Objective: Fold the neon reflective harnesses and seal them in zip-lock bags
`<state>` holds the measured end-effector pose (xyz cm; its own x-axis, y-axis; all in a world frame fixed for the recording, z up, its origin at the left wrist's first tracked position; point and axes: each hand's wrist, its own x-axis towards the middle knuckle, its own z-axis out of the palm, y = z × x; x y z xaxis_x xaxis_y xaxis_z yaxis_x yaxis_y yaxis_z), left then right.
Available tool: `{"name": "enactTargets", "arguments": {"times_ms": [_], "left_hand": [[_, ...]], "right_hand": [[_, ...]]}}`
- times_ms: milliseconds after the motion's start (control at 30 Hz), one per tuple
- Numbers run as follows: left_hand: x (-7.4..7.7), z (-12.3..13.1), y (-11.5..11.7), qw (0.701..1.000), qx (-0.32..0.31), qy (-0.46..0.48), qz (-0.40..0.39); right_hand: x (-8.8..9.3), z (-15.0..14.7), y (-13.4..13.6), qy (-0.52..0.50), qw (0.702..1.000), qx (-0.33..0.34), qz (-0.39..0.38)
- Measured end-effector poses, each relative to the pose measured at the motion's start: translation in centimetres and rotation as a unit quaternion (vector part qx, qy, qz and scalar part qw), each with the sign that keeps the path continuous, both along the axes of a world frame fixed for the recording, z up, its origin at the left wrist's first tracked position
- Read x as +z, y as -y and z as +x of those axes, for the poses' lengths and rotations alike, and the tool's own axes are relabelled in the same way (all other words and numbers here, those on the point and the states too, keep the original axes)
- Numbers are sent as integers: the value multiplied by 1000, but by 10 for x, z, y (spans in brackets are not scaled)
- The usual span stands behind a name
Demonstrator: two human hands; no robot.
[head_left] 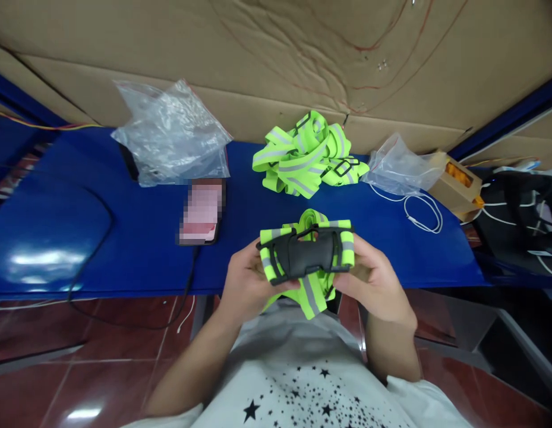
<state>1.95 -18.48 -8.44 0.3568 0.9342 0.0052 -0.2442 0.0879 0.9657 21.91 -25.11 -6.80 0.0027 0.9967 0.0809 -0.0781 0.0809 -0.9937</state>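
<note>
A large black side-release buckle is held up in front of me, with neon-yellow reflective webbing looped through both its ends. My left hand is closed on the buckle's left end, thumb along its lower edge. At the opposite end, my right hand grips the buckle and the webbing there. More of the reflective strap hangs below and behind the buckle, partly hidden by it. The two buckle halves appear joined.
A heap of similar reflective straps lies at the back of the blue table. Clear plastic bags, a phone on a black cable, a white cable and a cardboard box are around it. A cardboard wall stands behind.
</note>
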Motion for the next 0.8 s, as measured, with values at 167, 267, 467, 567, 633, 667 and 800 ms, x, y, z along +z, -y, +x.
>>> {"name": "enactTargets", "arguments": {"times_ms": [167,267,467,567,633,667,800], "left_hand": [[-9,8,-4,997,-59,-20,-51],[-12,12,-3,996,-76,-33,-20],[-16,11,-7,993,-62,-102,-14],[-17,10,-10,992,-76,-103,4],[-18,10,-11,993,-83,-86,1],[-18,10,-12,993,-82,-82,-4],[-17,13,-15,993,-66,-93,-27]], "right_hand": [[-15,2,-13,16,999,-30,-7],[-28,-6,-14,-7,998,-68,-4],[-37,-14,-15,77,992,-102,-1],[-34,-17,-19,135,983,-112,61],[-32,-18,-22,194,965,-125,122],[-32,-17,-22,234,952,-128,150],[-19,-6,-20,339,919,-125,156]]}}
